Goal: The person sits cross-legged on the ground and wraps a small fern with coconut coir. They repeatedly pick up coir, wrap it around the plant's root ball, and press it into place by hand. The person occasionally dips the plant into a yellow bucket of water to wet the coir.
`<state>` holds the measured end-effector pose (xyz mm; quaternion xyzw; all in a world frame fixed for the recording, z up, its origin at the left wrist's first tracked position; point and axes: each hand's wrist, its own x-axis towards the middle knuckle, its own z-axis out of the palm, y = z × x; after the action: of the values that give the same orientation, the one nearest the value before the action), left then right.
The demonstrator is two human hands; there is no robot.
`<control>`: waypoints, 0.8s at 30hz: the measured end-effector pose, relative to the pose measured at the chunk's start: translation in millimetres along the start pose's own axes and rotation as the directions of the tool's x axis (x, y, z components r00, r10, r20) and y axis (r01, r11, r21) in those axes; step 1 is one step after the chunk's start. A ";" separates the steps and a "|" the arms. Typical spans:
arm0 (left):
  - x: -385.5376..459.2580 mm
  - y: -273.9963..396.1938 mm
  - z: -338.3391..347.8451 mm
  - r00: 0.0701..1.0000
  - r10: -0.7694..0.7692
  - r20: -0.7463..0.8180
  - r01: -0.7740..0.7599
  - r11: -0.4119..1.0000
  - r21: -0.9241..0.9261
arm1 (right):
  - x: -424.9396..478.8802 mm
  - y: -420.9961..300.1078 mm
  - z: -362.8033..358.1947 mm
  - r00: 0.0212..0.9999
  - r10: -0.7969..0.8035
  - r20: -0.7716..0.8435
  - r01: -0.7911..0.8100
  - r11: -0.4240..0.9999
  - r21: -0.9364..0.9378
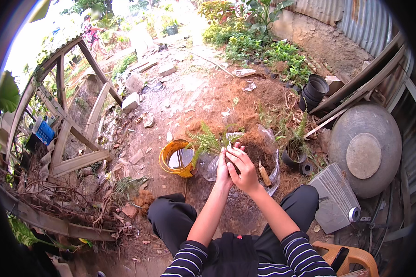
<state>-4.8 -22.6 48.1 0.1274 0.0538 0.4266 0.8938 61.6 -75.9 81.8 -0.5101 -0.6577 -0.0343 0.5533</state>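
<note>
My left hand [223,169] and my right hand [242,168] are together in front of me, closed around the base of a green fern [208,141]. Its fronds spread up and left from my fingers. What lies between the palms is hidden. Below the hands is clear plastic [208,167] on the soil. A yellow bucket [164,155] holding dark liquid stands to the left. Right of my right hand lies a tool with a light wooden handle [264,176], its far end unclear. Brown coir fibre [242,119] is spread beyond the hands.
At right are a potted fern [293,155], stacked black pots [313,91], a large upturned round basin [365,149] and a grey board [334,199] with a tape roll [354,214]. A wooden frame [79,164] leans at left. A person [92,36] is far off at upper left.
</note>
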 end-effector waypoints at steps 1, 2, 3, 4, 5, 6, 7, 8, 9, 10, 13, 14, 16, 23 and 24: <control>0.1 -1.0 -2.8 1.000 0.005 0.002 -0.005 1.000 0.025 | -2.8 1.9 1.9 1.000 0.004 -0.013 -0.004 1.000 0.005; 0.4 -1.9 -5.4 1.000 0.009 0.005 -0.010 0.999 0.050 | -5.8 3.5 4.2 1.000 0.008 -0.026 -0.008 1.000 0.009; 0.4 -1.8 -6.5 1.000 0.018 0.009 -0.018 0.997 0.075 | -6.5 3.0 5.8 0.999 0.009 -0.038 -0.008 1.000 0.015; 0.1 -2.7 -7.5 1.000 0.020 0.008 -0.020 0.998 0.063 | -7.8 2.4 6.7 0.999 0.011 -0.041 -0.010 1.000 0.012; -0.1 -4.1 -8.5 1.000 0.022 0.007 -0.022 0.998 0.052 | -9.2 1.7 7.3 0.999 0.013 -0.044 -0.012 1.000 0.008; 0.1 -4.8 -10.0 1.000 0.024 0.008 -0.024 0.999 0.042 | -9.7 1.5 7.6 0.999 0.014 -0.050 -0.013 1.000 0.005; 1.5 -4.6 -12.6 1.000 0.018 -0.019 -0.017 0.999 0.052 | -10.2 2.6 8.3 0.998 0.034 -0.055 -0.032 0.999 0.031; 3.5 -3.6 -15.0 0.999 0.013 -0.045 -0.010 0.998 0.062 | -10.7 4.2 9.4 0.997 0.055 -0.060 -0.051 0.997 0.057; 4.1 -1.8 -11.0 0.997 0.003 -0.072 0.002 0.997 0.072 | -10.6 4.9 9.5 0.995 0.078 -0.066 -0.073 0.994 0.082; 4.6 -0.8 -6.8 0.992 0.022 -0.124 -0.008 0.994 0.110 | -10.1 6.3 8.6 0.988 0.127 -0.086 -0.116 0.986 0.124; 5.0 3.4 -3.2 0.979 0.087 -0.183 -0.053 0.982 0.184 | -4.0 10.3 4.8 0.946 0.290 -0.145 -0.247 0.934 0.258; 4.6 4.3 -3.4 0.983 0.081 -0.167 -0.046 0.978 0.205 | -7.4 19.7 7.2 0.897 0.424 -0.123 -0.348 0.850 0.395; 2.2 1.7 4.6 0.986 0.091 -0.142 -0.046 0.955 0.293 | -7.4 27.1 7.4 0.744 0.668 -0.019 -0.465 0.537 0.704; 1.1 -6.7 0.8 0.983 0.143 -0.119 -0.093 0.932 0.351 | -8.8 14.1 10.3 0.770 0.633 -0.084 -0.476 0.656 0.586; 1.3 -6.8 1.0 0.982 0.155 -0.112 -0.102 0.921 0.375 | -9.6 13.8 10.4 0.781 0.618 -0.091 -0.470 0.677 0.566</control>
<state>1.4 -25.9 47.3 0.2657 0.1865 0.4747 0.8181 62.9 -69.0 63.2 -0.5071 -0.3746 0.2398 0.7382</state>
